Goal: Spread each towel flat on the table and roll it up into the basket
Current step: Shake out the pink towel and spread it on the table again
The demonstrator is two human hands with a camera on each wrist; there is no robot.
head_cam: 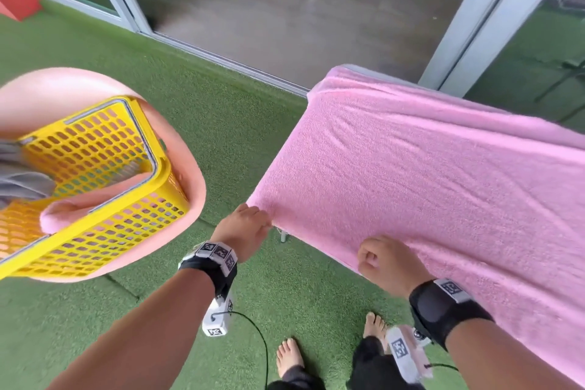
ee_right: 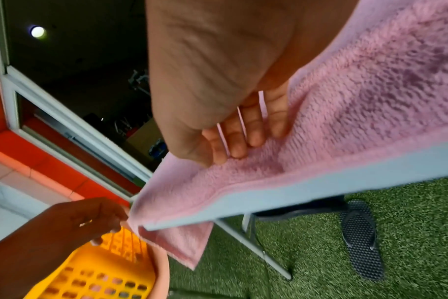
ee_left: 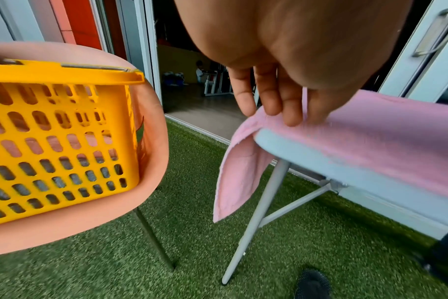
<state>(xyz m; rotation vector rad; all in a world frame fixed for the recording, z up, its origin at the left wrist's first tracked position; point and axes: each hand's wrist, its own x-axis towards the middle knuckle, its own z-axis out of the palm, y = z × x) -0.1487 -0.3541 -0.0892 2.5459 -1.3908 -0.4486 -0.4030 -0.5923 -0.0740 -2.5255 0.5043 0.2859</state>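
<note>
The pink towel (head_cam: 427, 187) lies spread over the table (ee_left: 307, 149), its near-left corner hanging off the table's corner beside the yellow basket (head_cam: 95, 168), which sits in a peach tub chair (head_cam: 190, 174) and already carries a rolled pink towel (head_cam: 79, 209) and some grey cloth (head_cam: 19, 180).

The left hand (head_cam: 245, 228) pinches that corner, fingers curled onto the fabric at the table's edge. The right hand (head_cam: 384, 258) rests further along the near edge with fingers bent down on the pile; the right wrist view shows the fingertips (ee_right: 253, 139) pressing the cloth, though whether they actually grip it I cannot tell.

The step looks like final flattening before rolling. To do it well, the left hand should draw the dangling corner up and outward so the hem runs square with the table's edge (a skewed start makes a coned roll). The shallow creases toward the far-left end want smoothing away from the body. Then both hands ought to start the roll tight and even across the whole width.
</note>
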